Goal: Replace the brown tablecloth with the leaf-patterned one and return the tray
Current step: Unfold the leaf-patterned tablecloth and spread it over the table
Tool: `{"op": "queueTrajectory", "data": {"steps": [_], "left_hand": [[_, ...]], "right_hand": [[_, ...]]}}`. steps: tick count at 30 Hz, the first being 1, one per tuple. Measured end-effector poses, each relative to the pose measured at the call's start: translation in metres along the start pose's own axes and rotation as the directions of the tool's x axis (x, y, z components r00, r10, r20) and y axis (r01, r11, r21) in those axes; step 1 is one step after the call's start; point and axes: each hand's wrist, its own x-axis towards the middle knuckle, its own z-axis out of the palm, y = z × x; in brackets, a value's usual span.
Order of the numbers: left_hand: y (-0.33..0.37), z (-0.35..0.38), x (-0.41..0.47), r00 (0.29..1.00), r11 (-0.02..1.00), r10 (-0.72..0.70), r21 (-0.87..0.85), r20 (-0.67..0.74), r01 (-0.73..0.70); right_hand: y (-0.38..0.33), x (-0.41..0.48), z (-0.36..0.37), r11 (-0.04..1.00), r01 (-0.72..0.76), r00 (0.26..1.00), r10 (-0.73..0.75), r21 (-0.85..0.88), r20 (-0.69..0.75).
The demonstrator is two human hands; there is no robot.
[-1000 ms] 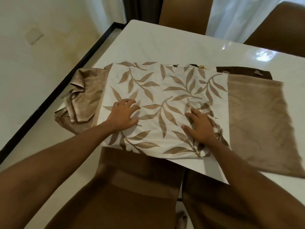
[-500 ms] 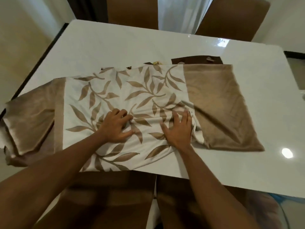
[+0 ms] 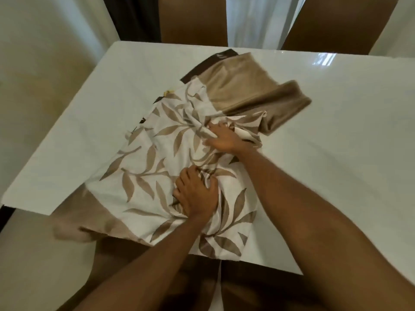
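The leaf-patterned tablecloth (image 3: 146,167), white with tan leaves, lies skewed and bunched on the white table (image 3: 336,135). My left hand (image 3: 197,196) clutches a gathered fold of it near the table's front edge. My right hand (image 3: 224,139) grips a crumpled fold farther in, where a corner is turned up. Plain brown cloth (image 3: 244,90) shows beyond my right hand, folded over at its right end, and more brown cloth (image 3: 74,218) hangs off the front left edge. A dark brown strip (image 3: 215,61) pokes out at the far end. No tray is in view.
Two brown chairs (image 3: 193,19) stand at the table's far side in front of white curtains (image 3: 253,19). Another brown chair seat (image 3: 139,261) sits under the near edge, below my arms. Pale floor (image 3: 33,75) lies to the left. A small yellow object (image 3: 167,93) peeks from under the cloth.
Both hands went from lying flat on the cloth to gripping it. The cloth has been pulled together and turned askew, and its right brown end has folded over. My view shifted right.
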Motion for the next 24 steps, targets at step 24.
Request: {"op": "queueTrajectory", "data": {"steps": [24], "left_hand": [[0.06,0.065,0.17,0.871,0.884,0.347,0.19,0.349,-0.428]], "right_hand": [[0.123,0.035,-0.048,0.942,-0.213,0.862,0.055,-0.261,-0.505]]}}
